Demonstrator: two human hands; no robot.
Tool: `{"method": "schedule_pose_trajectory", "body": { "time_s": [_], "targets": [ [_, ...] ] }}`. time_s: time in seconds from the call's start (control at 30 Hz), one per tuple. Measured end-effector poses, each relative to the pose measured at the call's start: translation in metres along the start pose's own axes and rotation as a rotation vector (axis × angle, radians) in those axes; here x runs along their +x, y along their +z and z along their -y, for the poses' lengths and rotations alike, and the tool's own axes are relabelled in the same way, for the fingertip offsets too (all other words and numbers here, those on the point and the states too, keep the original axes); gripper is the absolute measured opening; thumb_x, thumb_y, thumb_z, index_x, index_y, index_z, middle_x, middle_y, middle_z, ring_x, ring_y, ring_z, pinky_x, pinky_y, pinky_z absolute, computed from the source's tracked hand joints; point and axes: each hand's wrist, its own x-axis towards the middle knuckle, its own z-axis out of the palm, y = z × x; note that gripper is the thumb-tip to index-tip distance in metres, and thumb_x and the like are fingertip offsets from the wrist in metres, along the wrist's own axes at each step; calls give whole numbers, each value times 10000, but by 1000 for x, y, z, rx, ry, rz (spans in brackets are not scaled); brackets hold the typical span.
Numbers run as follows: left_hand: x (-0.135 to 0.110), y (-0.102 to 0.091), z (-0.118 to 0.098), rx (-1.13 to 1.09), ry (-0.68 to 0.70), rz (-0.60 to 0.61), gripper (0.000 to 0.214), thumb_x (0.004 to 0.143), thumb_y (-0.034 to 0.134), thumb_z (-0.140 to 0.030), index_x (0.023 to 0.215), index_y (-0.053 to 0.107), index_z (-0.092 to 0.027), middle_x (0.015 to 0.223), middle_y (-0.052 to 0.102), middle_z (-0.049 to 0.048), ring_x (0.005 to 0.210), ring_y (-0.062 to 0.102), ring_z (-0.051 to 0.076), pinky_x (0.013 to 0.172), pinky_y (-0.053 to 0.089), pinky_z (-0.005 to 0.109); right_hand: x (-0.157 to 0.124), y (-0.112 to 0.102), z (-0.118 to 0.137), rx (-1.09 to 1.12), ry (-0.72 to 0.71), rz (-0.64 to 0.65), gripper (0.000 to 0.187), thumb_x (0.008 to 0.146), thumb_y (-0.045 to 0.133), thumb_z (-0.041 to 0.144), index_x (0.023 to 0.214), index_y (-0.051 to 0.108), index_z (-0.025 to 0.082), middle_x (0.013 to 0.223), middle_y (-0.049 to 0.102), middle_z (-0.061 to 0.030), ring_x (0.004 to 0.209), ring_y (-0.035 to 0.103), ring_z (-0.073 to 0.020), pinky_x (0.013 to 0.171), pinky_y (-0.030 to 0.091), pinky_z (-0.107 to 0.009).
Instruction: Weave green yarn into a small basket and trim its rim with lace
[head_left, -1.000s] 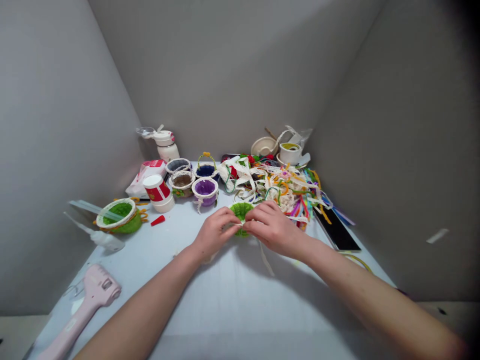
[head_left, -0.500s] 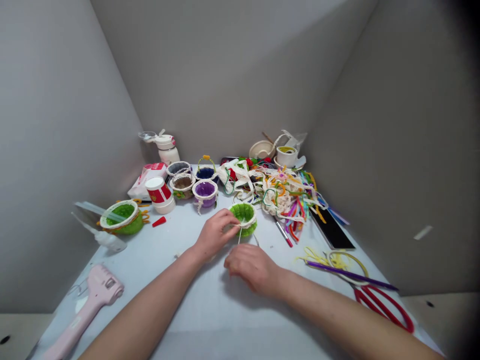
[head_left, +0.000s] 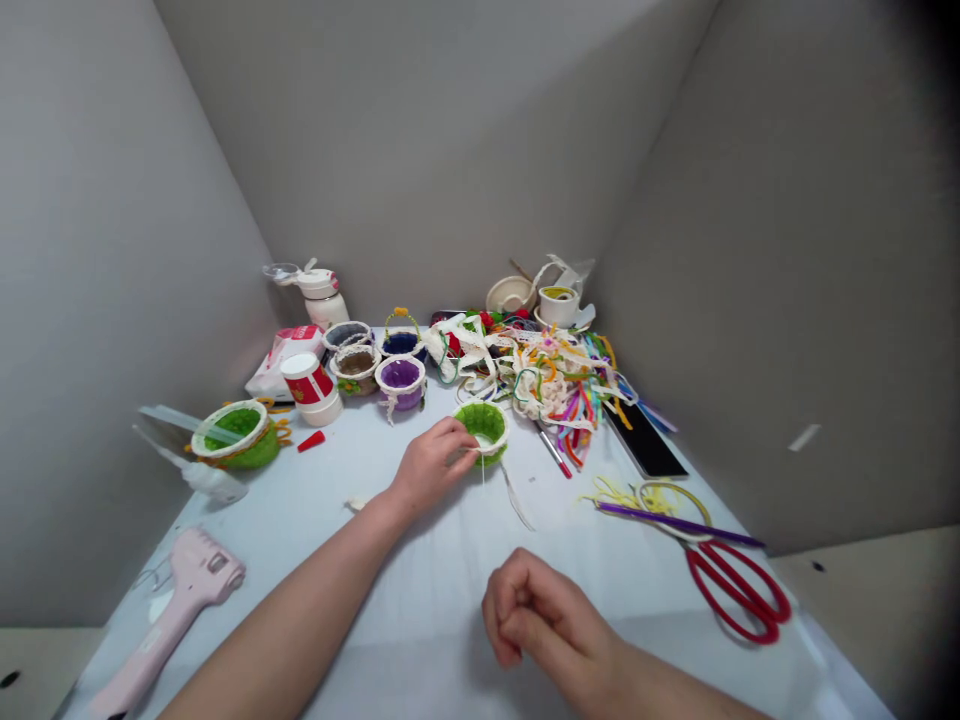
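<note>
A small green woven basket (head_left: 493,455) with a white braided rim stands at mid-table. My left hand (head_left: 433,462) is closed on its near-left rim, thumb and fingers pinching the edge. One thin white thread (head_left: 484,474) hangs from the rim by my left fingertips. A pale loose strand (head_left: 517,503) trails from the basket's right side onto the table. Closer to me, apart from the basket, my right hand (head_left: 546,618) is curled shut with thumb against fingers. Whatever it may pinch is too fine to see.
Purple basket (head_left: 401,385) and several others stand behind, left of a tangled heap of lace and yarn (head_left: 547,375). Red-handled scissors (head_left: 739,590), a purple stick (head_left: 675,522) and a phone (head_left: 649,440) lie right. A pink glue gun (head_left: 191,590) and glue bottle (head_left: 214,482) lie left.
My right hand has drawn back from beside the basket toward me and turned, fingers curled. My left hand stays at the rim. The pale strand now lies visible on the table; the view has shifted slightly.
</note>
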Motion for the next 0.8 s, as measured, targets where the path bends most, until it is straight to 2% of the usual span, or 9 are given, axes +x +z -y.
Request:
{"method": "schedule_pose_trajectory", "body": {
  "time_s": [0.07, 0.2, 0.27, 0.37, 0.47, 0.6, 0.8],
  "targets": [
    [-1, 2, -2, 6, -5, 1, 87, 872, 601, -197, 885, 687, -189, 905, 621, 39, 813, 615, 141, 763, 485, 252, 4, -9, 0, -59, -12, -81, 183, 963, 458, 338, 846, 454, 198, 703, 525, 0, 650, 467, -118, 641, 395, -256],
    [1, 6, -10, 31, -37, 6, 78, 865, 607, -182, 887, 682, -186, 900, 611, 31, 810, 611, 139, 742, 475, 247, 31, -39, -11, -364, -129, -454, 105, 918, 530, 297, 904, 501, 197, 737, 471, 25, 660, 447, -111, 627, 372, -234],
    [2, 6, -14, 42, -40, 18, 80, 864, 609, -178, 896, 681, -186, 900, 605, 31, 819, 610, 144, 739, 473, 249, 49, -53, -19, -499, -183, -573, 134, 881, 563, 265, 988, 516, 198, 673, 419, 57, 602, 418, -108, 584, 345, -227],
    [3, 5, -18, 30, -34, 41, 96, 864, 607, -173, 930, 675, -187, 915, 599, 33, 840, 611, 149, 745, 480, 253, 72, -65, -29, -658, -204, -595, 181, 866, 553, 235, 1042, 553, 194, 640, 409, 65, 576, 421, -114, 567, 335, -229],
    [3, 2, -18, -4, -23, 53, 134, 862, 609, -168, 987, 652, -188, 959, 599, 40, 897, 612, 159, 786, 489, 263, 84, -68, -35, -745, -199, -583, 173, 877, 533, 239, 1035, 585, 192, 639, 461, 52, 570, 446, -124, 562, 339, -237],
    [2, -3, -10, -39, 6, 69, 121, 862, 612, -169, 979, 631, -192, 1011, 581, 45, 948, 598, 160, 827, 491, 267, 88, -70, -37, -792, -205, -598, 162, 893, 530, 270, 999, 622, 189, 658, 546, 25, 578, 487, -136, 571, 356, -245],
    [2, -8, 2, -42, 77, 85, 142, 920, 543, -187, 981, 670, -204, 1015, 552, 42, 807, 578, 109, 731, 485, 230, 87, -76, -34, -803, -224, -570, 153, 906, 528, 278, 939, 643, 183, 704, 619, -1, 580, 514, -134, 582, 383, -244]
  ]
}}
